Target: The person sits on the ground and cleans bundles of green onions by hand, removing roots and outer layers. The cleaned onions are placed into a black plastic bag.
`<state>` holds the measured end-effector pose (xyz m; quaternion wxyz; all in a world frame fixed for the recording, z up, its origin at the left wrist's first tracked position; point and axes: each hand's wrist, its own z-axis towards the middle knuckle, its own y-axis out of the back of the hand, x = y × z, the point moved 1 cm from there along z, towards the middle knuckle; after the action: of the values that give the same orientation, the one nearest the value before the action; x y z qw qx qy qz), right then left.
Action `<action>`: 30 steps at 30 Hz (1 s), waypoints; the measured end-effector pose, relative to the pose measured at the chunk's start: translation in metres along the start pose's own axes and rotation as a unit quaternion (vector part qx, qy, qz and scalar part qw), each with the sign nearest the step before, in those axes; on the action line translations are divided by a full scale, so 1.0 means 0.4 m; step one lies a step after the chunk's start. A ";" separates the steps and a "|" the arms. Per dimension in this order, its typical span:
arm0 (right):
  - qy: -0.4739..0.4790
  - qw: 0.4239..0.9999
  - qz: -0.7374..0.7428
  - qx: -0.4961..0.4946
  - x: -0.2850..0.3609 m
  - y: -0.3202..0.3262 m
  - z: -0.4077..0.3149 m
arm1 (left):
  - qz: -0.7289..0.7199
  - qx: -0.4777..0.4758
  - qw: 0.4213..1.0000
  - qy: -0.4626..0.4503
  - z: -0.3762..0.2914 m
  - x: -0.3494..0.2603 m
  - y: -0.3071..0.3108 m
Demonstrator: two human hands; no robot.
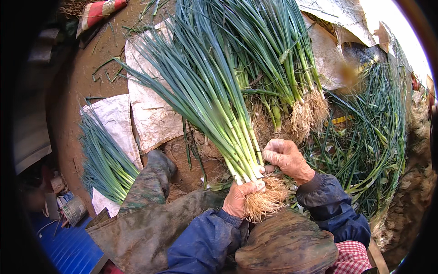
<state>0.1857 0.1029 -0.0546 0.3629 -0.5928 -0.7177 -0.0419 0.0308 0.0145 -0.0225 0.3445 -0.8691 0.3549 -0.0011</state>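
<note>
A bunch of green onions (236, 137) lies slantwise before me, with long dark green leaves running up and left. My left hand (243, 197) is closed around its white base, just above the pale, stringy roots (266, 198). Beside the right edge of the same bunch is my right hand (289, 159), fingers curled close to the outermost stalk. Whether something thin is pinched between those fingertips cannot be made out. Just beyond the hands, more green onions (287, 68) lie in a heap, their bushy roots (304, 114) toward me.
Stripped leaves (369, 144) are piled at the right. Another bunch of green onions (109, 157) rests on pale sacking (154, 113) at the left, past my boot (159, 167). A blue ridged surface (68, 239) with a small container (73, 209) stands lower left. Bare soil (75, 102) shows behind.
</note>
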 end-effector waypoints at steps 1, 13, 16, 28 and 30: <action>0.124 0.981 -0.135 -0.058 -0.018 0.010 0.022 | -0.034 0.028 0.999 0.002 -0.002 -0.002 0.002; 0.338 0.873 -0.293 -0.194 -0.014 -0.046 0.140 | -0.102 0.061 0.993 0.001 -0.009 0.006 0.023; 0.223 0.937 -0.232 -0.140 -0.093 -0.060 0.017 | -0.093 0.028 0.995 -0.002 -0.009 0.015 0.044; 0.138 0.961 0.239 0.009 0.008 -0.055 -0.063 | -0.079 -0.068 0.995 -0.007 -0.016 0.019 0.088; 0.144 0.949 0.280 -0.025 -0.014 -0.024 -0.071 | -0.052 -0.068 0.995 0.049 0.002 0.034 0.136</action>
<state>0.1908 0.0813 -0.0332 0.4450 -0.7662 -0.4618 -0.0414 0.0077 -0.0212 -0.0590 0.2663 -0.9067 0.3251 -0.0372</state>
